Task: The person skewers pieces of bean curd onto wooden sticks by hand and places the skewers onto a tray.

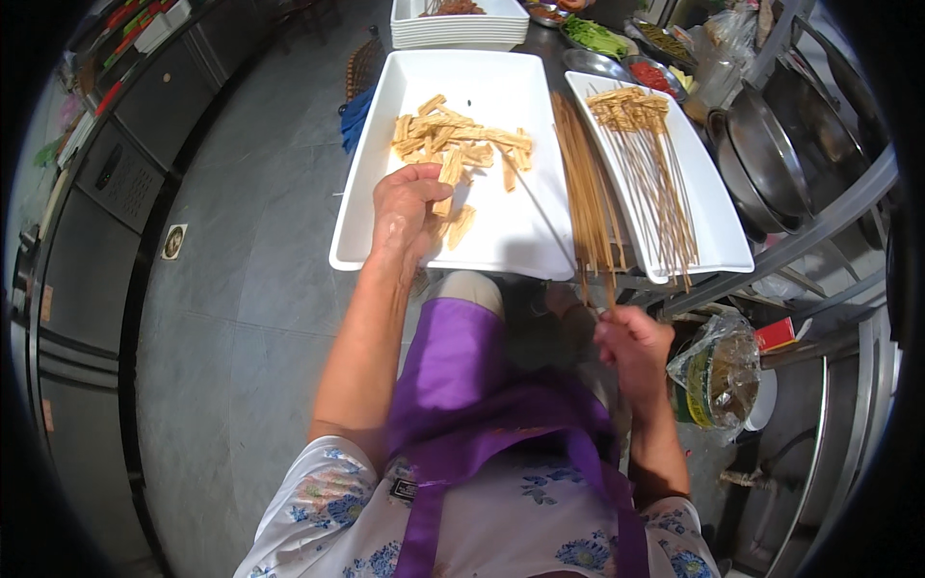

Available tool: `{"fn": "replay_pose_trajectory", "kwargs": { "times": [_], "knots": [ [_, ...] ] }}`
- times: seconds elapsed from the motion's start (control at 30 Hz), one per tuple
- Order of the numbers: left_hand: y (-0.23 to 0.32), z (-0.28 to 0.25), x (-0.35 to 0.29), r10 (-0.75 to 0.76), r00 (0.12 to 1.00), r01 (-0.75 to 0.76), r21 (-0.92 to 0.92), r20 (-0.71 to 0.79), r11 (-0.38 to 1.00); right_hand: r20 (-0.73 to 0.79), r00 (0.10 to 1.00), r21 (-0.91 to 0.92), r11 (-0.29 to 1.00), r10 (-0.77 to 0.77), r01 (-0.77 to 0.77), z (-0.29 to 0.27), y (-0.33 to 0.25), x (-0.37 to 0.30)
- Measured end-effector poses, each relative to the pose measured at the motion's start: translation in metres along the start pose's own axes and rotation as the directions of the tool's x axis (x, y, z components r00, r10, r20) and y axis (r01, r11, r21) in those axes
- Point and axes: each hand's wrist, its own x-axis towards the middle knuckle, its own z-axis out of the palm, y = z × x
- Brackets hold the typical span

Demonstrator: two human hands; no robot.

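Observation:
Pale yellow bean curd stick pieces (443, 130) lie loosely piled in a deep white tray (501, 82) in front of me. Over the tray's near left part, my left hand (407, 204) pinches one bean curd stick piece (449, 178) between thumb and fingers. To the right of the tray, a bundle of thin bamboo skewers (583, 183) lies lengthwise, its near ends jutting past the table edge. My right hand (636, 347) is closed at those ends, its fingers on a bamboo skewer (609, 289). A thin dark line crosses the tray; whether skewer or shadow, I cannot tell.
A second white tray (723, 252) at the right holds several loaded skewers (631, 111). Stacked white trays (458, 37) stand behind, beside bowls of greens (595, 39) and red pieces (653, 75). Metal basins (761, 154) lean at the right; a plastic-wrapped tub (718, 380) sits below.

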Motion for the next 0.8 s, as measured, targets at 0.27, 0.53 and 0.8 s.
{"fn": "replay_pose_trajectory", "kwargs": {
  "times": [0.27, 0.53, 0.8],
  "knots": [
    [-0.007, -0.003, -0.021, 0.006, 1.000, -0.001, -0.225, 0.019, 0.974, 0.123, 0.984, -0.105, 0.987, 0.130, -0.118, 0.020, 0.020, -0.009],
    [-0.013, -0.007, -0.021, 0.088, 0.996, -0.090, -0.203, -0.020, 0.975, 0.165, 0.978, -0.125, 0.986, 0.128, -0.108, 0.020, 0.030, -0.009],
    [-0.020, -0.006, -0.028, 0.270, 0.957, -0.255, 0.140, -0.106, 0.957, 0.168, 0.974, -0.160, 0.979, 0.152, -0.125, 0.021, 0.027, -0.012]
  ]
}}
